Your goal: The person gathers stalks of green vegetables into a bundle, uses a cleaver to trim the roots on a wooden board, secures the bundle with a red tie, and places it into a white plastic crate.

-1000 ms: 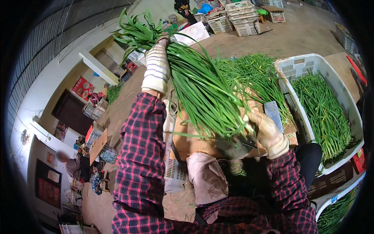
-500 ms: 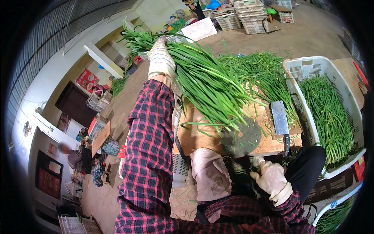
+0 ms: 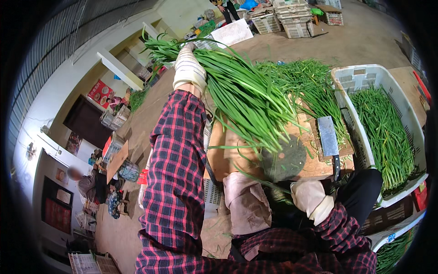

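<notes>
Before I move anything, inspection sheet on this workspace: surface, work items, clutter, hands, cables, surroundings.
Surface: wooden board, dark round patch at the near edge.
Work items: green bunch held over the board; knife lying at its right, handle toward the wearer; white crate beside it, stalks inside.
Clutter: loose greens at the far right.
Hands: left hand grips the bunch; right hand low by the near edge, fingers hidden.
Cables: nothing seen.
Surroundings: stacked crates behind; people at back and left.
</notes>
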Demonstrator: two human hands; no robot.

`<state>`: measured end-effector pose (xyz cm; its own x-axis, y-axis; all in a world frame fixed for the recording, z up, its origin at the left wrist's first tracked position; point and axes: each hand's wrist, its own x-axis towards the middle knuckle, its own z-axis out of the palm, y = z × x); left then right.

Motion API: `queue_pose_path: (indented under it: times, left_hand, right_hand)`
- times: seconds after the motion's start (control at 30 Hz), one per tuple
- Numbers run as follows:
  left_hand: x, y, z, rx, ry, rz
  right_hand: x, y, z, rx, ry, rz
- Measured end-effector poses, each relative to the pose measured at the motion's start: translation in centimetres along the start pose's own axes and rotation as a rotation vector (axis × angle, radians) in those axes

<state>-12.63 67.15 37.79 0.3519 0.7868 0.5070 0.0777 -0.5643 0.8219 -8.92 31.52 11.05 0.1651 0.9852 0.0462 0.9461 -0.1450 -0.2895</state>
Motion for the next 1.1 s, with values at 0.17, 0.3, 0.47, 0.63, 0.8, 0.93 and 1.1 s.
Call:
queue_pose_path:
  times: [0.17, 0.3, 0.47, 0.63, 0.8, 0.93, 1.1]
  left_hand:
    - [1.4, -2.3, -1.3, -0.211, -0.068, -0.029]
    - [-0.4, 1.1, -2.2, -0.833, 0.113, -0.295]
    - [-0.8, 0.1, 0.0, -0.782, 0.041, -0.291]
    - [-1.4, -0.3, -2.5, -0.776, 0.195, -0.385]
    - [-1.7, -4.0, -6.5, -0.607, 0.212, -0.199]
    - [-1.4, -4.9, -7.5, -0.899, 0.008, -0.28]
    - [-1.2, -5.5, -7.4, -0.854, -0.02, -0.249]
  right_hand:
    - [3.2, -1.9, -1.0, 1.039, 0.359, 0.016]
    - [9.8, -3.6, -2.8, 1.833, 0.339, 0.065]
    - [9.6, -1.9, -1.6, 2.008, 0.285, 0.243]
    - [8.8, -3.1, -1.9, 2.158, 0.181, 0.177]
    - [3.3, -3.4, -3.6, 1.576, 0.14, -0.119]
    - [-4.1, 1.2, 2.8, 1.185, -0.018, -0.01]
    - [-3.1, 0.0, -4.0, 0.615, 0.237, 0.216]
